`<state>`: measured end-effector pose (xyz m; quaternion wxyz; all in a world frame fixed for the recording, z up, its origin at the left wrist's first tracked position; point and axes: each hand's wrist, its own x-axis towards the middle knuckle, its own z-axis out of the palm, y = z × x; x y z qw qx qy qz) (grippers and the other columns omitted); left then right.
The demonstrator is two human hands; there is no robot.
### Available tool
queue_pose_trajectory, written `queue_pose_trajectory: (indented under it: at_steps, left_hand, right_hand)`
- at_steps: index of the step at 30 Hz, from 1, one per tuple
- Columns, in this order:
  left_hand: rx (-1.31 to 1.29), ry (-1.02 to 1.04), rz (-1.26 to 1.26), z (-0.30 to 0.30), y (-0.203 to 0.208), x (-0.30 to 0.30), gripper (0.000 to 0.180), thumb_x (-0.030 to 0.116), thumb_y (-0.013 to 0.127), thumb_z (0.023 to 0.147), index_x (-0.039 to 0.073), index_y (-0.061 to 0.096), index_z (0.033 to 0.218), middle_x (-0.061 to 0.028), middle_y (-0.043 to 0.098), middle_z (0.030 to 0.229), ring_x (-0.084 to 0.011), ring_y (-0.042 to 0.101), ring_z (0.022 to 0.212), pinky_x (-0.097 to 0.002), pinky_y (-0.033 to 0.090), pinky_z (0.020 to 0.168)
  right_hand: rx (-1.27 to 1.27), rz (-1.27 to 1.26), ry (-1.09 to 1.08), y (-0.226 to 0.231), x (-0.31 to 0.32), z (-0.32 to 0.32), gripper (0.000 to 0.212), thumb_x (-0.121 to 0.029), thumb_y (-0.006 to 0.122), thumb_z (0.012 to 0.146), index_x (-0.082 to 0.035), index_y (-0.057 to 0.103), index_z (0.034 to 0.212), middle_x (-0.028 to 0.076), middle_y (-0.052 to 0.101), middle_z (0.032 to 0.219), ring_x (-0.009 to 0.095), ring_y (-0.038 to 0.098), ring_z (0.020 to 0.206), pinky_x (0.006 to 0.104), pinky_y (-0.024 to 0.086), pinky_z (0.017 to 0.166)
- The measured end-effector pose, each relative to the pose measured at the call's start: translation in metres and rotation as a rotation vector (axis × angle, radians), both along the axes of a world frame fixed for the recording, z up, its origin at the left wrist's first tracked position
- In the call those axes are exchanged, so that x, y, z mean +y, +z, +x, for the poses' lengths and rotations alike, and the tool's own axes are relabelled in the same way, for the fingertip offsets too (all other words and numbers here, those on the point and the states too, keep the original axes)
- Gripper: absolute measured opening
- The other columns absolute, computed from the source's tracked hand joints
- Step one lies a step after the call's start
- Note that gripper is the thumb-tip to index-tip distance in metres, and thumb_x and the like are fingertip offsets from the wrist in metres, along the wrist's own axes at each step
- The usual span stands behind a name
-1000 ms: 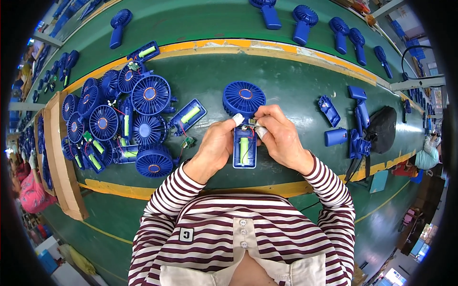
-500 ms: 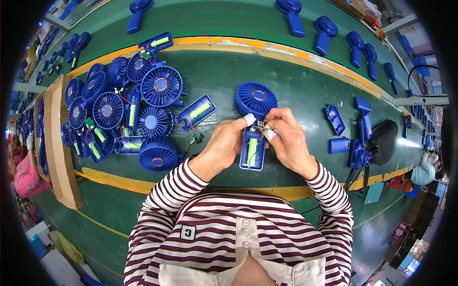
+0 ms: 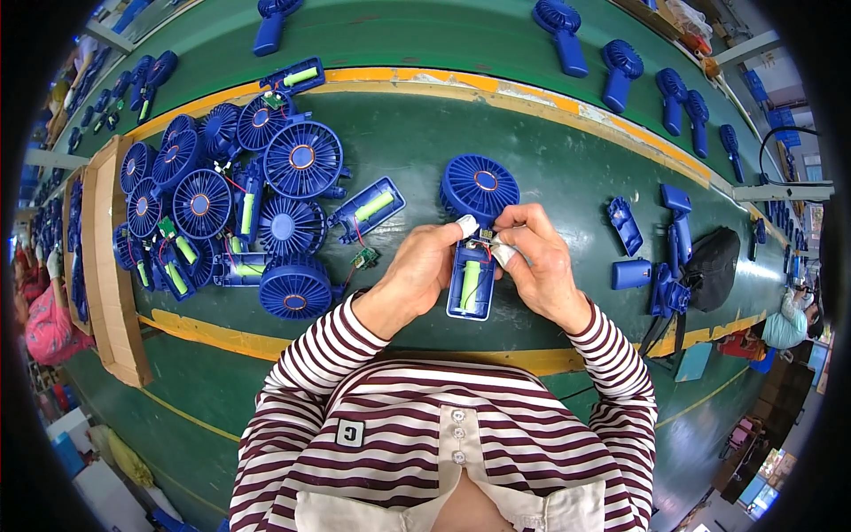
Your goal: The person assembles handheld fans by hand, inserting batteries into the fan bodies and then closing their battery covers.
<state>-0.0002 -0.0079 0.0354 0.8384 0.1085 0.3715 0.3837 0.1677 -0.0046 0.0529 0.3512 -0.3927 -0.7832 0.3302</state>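
Between my hands is a blue handheld fan (image 3: 480,188) with its handle laid open toward me. A light green battery cell (image 3: 471,285) and thin wires show inside the handle. My left hand (image 3: 419,266) is closed on the fan's left side, its white-covered thumb near the neck. On the right, the fingers of my right hand (image 3: 538,257), some wrapped in white, pinch at the small circuit board (image 3: 485,235) by the neck. Exactly what those fingertips hold is hidden.
Several opened blue fans (image 3: 301,160) with batteries and boards lie heaped at left beside a cardboard box (image 3: 117,266). Blue handle shells (image 3: 631,273) and a black bag (image 3: 712,266) are at right. Beyond the yellow edge, fans (image 3: 622,73) lie on a green conveyor belt (image 3: 399,40).
Fans on the belt have shifted to the right. My hands stay at the fan's neck, with only slight finger movement.
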Motion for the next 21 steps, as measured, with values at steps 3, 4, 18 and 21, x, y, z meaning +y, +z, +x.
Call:
queue_pose_trajectory:
  at_steps: [3,4,18,21]
  left_hand:
    - [0.007,-0.014,0.01,0.0,0.001,0.0,0.029,0.016,0.039,0.089,-0.009,0.053,0.096,-0.017,0.061,0.085,-0.027,0.063,0.072,-0.0355,0.052,0.065]
    - [0.007,-0.019,0.011,0.0,0.001,0.0,0.029,0.016,0.04,0.089,-0.009,0.053,0.096,-0.0169,0.061,0.085,-0.0268,0.063,0.072,-0.0353,0.052,0.065]
    - [0.03,-0.014,0.016,-0.001,0.002,-0.002,0.026,0.015,0.043,0.089,-0.007,0.053,0.099,-0.0138,0.06,0.093,-0.0216,0.061,0.084,-0.0351,0.051,0.076]
    - [0.062,0.032,0.008,0.002,0.002,-0.003,0.027,0.018,0.046,0.088,-0.007,0.054,0.093,-0.0141,0.061,0.085,-0.0235,0.062,0.073,-0.0334,0.052,0.065]
  right_hand:
    - [0.028,-0.031,0.003,-0.001,-0.001,0.0,0.013,0.014,0.054,0.073,0.008,0.055,0.084,0.013,0.047,0.097,0.017,0.057,0.064,0.0251,0.05,0.051]
    - [0.049,-0.054,0.003,-0.002,-0.001,0.001,0.013,0.014,0.054,0.073,0.008,0.055,0.085,0.012,0.047,0.097,0.016,0.057,0.064,0.025,0.05,0.052]
    - [-0.022,0.013,-0.052,-0.019,-0.005,0.004,0.021,0.009,0.061,0.063,0.004,0.055,0.083,0.013,0.05,0.093,0.024,0.056,0.072,0.0325,0.047,0.059]
    - [-0.046,0.086,-0.039,-0.019,-0.005,0.004,0.026,0.008,0.062,0.059,0.004,0.055,0.084,0.014,0.051,0.093,0.027,0.055,0.075,0.034,0.047,0.061]
